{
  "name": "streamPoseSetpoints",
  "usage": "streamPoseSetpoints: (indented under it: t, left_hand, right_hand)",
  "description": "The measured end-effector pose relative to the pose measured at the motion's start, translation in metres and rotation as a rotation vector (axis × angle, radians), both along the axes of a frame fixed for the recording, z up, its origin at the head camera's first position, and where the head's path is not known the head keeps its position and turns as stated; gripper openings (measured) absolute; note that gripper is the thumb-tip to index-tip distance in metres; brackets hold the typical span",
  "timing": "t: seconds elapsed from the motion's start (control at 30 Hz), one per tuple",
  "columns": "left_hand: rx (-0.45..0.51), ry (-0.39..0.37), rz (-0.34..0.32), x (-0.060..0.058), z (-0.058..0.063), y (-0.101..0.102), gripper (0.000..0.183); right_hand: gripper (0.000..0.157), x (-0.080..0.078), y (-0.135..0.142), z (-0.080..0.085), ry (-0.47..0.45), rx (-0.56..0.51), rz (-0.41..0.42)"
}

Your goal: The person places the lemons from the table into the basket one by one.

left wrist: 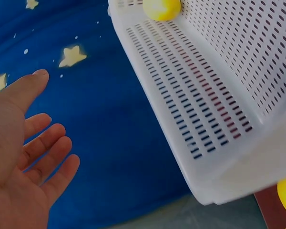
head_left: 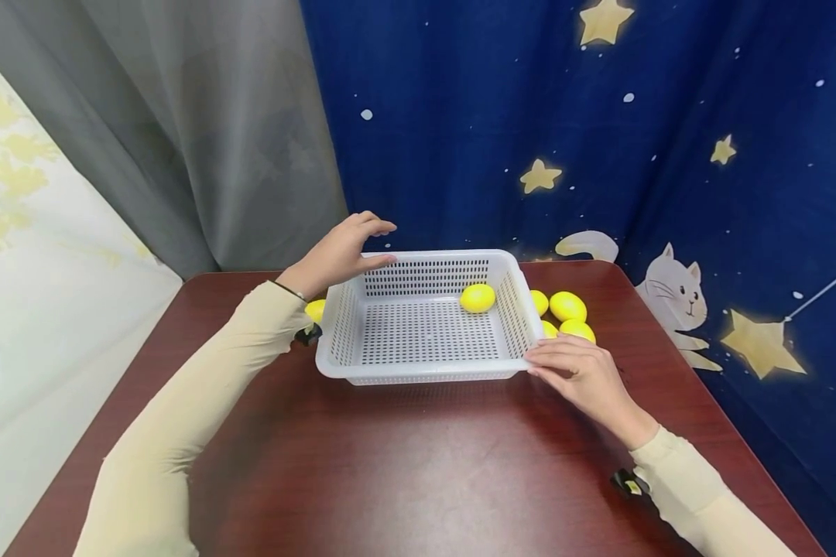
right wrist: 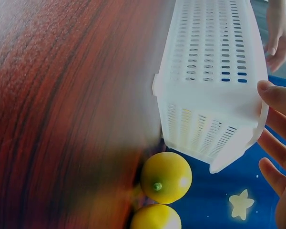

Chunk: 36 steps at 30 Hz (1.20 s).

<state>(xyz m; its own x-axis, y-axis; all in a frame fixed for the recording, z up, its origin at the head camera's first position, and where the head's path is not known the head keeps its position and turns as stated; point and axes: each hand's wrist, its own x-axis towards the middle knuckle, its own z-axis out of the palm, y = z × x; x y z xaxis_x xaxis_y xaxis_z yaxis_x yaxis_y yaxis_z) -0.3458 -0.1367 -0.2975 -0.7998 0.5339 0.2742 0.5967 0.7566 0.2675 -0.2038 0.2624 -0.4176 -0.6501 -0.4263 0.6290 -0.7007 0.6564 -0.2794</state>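
A white perforated plastic basket (head_left: 428, 371) is on the table's far half, with one lemon (head_left: 477, 298) inside near its right wall. My right hand (head_left: 588, 379) pinches the near right corner of its rim; the right wrist view shows the thumb (right wrist: 271, 95) on the outer side and the fingers behind the rim. Above the far left corner hovers my left hand (head_left: 351, 246), holding nothing. In the left wrist view, that hand's loosely bent fingers (left wrist: 59, 143) are apart from the basket wall.
Several lemons (head_left: 568, 306) lie on the table right of the basket, partly hidden by it and my right hand. Another lemon (head_left: 316, 310) shows at its left beside my left wrist. Behind the dark red table (head_left: 418, 464) hang blue and grey curtains (head_left: 251, 139).
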Motion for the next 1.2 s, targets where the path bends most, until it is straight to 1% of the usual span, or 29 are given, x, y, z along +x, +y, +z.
streamPoseSetpoints:
  t: [0.07,0.13,0.4,0.53,0.6,0.73,0.87,1.07,1.13,1.2]
  left_hand:
    - [0.015,0.007,0.012,0.002,0.001,-0.007,0.057]
    - [0.032,0.019,0.022,0.004,0.001,-0.014,0.057]
    - [0.083,0.058,0.081,0.006,-0.004,-0.049,0.056]
    - [0.106,0.069,0.099,0.006,-0.011,-0.064,0.054]
    - [0.124,0.064,0.111,0.007,-0.016,-0.071,0.053]
    - [0.161,0.029,0.149,0.008,-0.031,-0.085,0.052]
    - [0.18,-0.013,0.187,0.007,-0.047,-0.098,0.053]
    - [0.147,-0.097,0.231,0.003,-0.07,-0.112,0.054]
    - [0.128,-0.124,0.24,0.002,-0.078,-0.115,0.054]
    - [0.11,-0.145,0.247,0.0,-0.085,-0.118,0.054]
  right_hand:
    - [0.035,0.0,0.0,0.0,0.009,-0.005,0.005]
    - [0.032,-0.001,-0.001,-0.001,0.019,-0.008,0.009]
    - [0.031,-0.001,-0.002,-0.002,0.028,-0.012,0.01]
    - [0.04,-0.001,-0.002,-0.001,0.018,-0.009,0.001]
    - [0.04,-0.001,-0.002,-0.001,0.016,-0.009,-0.004]
    - [0.032,0.0,-0.001,-0.002,0.02,-0.016,-0.007]
    - [0.032,0.0,-0.001,-0.003,0.02,-0.021,-0.007]
    - [0.044,0.002,-0.002,-0.001,0.009,-0.025,-0.012]
    - [0.044,0.002,-0.002,-0.001,0.008,-0.024,-0.012]
    - [0.041,0.001,-0.002,-0.001,0.009,-0.023,-0.011]
